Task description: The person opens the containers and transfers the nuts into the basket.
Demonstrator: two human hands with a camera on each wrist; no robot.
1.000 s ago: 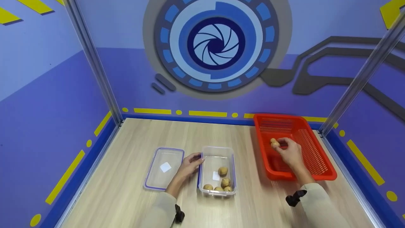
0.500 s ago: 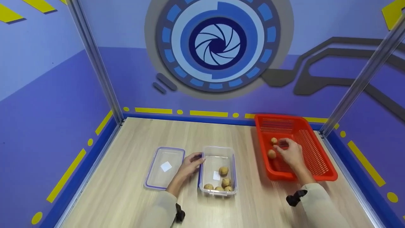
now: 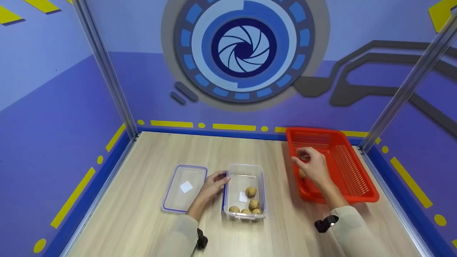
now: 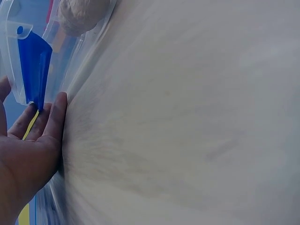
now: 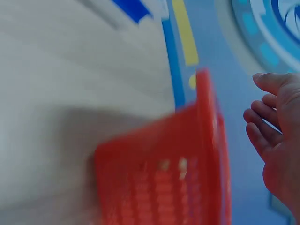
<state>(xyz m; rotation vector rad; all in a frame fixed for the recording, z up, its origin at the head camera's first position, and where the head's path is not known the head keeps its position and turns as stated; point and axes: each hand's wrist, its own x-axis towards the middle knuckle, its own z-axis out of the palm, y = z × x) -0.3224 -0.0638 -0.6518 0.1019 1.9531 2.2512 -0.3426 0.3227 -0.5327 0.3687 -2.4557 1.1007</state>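
Note:
A clear plastic food box [image 3: 245,217] holds several walnuts [image 3: 251,191], mostly gathered at its near end. My left hand [image 3: 213,185] touches the box's left side at the rim. In the left wrist view its extended fingers [image 4: 57,115] meet the box by a blue clasp [image 4: 35,65]. My right hand [image 3: 314,166] hovers over the left part of a red basket [image 3: 357,167], thumb and fingers bent apart. A walnut [image 3: 302,174] in the basket is partly covered by this hand. No held thing shows in the right wrist view, where the right hand [image 5: 276,117] looks relaxed.
The box's lid [image 3: 167,191], clear with a blue-purple seal, lies flat on the wooden table [image 3: 200,150] left of the box. Metal posts [image 3: 119,85] and printed blue walls [image 3: 150,78] enclose the table. The basket stands at the back right.
My right hand first held walnuts over the basket, then let them go; two lay inside it. Since then the hand has moved left, over them. My left hand and the box stay put.

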